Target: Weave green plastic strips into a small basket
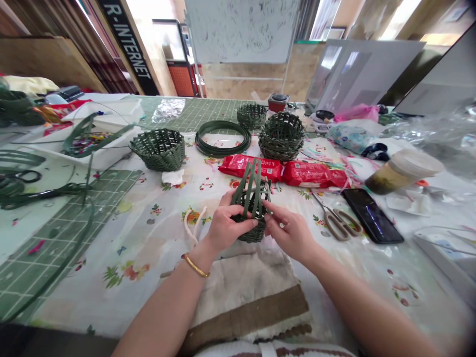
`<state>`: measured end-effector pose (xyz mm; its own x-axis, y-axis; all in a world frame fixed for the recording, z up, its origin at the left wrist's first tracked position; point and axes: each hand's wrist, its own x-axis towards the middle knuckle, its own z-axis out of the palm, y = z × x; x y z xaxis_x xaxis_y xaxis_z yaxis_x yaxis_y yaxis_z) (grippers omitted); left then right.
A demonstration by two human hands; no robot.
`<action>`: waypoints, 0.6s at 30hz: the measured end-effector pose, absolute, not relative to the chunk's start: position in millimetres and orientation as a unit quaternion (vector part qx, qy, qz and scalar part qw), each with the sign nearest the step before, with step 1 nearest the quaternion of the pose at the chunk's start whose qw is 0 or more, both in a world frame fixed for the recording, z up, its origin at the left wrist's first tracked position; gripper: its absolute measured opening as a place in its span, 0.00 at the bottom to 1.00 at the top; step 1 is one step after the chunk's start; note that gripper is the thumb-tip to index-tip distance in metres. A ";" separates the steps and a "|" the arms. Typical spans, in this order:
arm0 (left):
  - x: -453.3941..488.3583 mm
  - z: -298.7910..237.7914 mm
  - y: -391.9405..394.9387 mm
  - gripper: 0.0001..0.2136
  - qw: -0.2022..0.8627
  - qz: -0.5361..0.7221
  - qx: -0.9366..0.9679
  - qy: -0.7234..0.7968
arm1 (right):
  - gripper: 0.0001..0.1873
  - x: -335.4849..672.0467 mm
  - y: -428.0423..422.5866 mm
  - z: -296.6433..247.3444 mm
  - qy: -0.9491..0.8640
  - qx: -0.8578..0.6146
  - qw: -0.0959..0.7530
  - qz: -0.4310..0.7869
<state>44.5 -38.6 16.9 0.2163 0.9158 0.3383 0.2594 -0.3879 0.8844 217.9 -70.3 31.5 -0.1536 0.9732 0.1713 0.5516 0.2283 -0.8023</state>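
Observation:
A small half-woven dark green basket (254,214) with several loose strips standing up from its rim sits on the flowered tablecloth (156,233) in front of me. My left hand (226,225) wraps round its left side, thumb across the front. My right hand (289,231) touches its right side, fingers pinched at the weave near the rim. A gold bangle is on my left wrist.
Finished green baskets (159,148) (281,135) (252,115) and a coil of green strip (222,138) lie further back. Red packets (282,170), scissors (339,221), a black phone (372,215) and a lidded cup (403,171) are to the right. A white tray (97,148) stands left.

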 end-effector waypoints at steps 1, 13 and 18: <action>44.1 16.7 -38.5 0.05 0.355 0.461 0.695 0.422 | 0.17 217.9 -69.7 30.8 -0.680 -0.526 0.361 0.362; 41.6 17.7 -36.3 0.05 0.351 0.460 0.694 0.428 | 0.11 222.5 -58.8 14.5 -0.554 -0.410 0.441 0.575; 43.3 19.1 -37.7 0.05 0.353 0.458 0.698 0.422 | 0.10 225.2 -58.6 3.1 -0.524 -0.400 0.466 0.590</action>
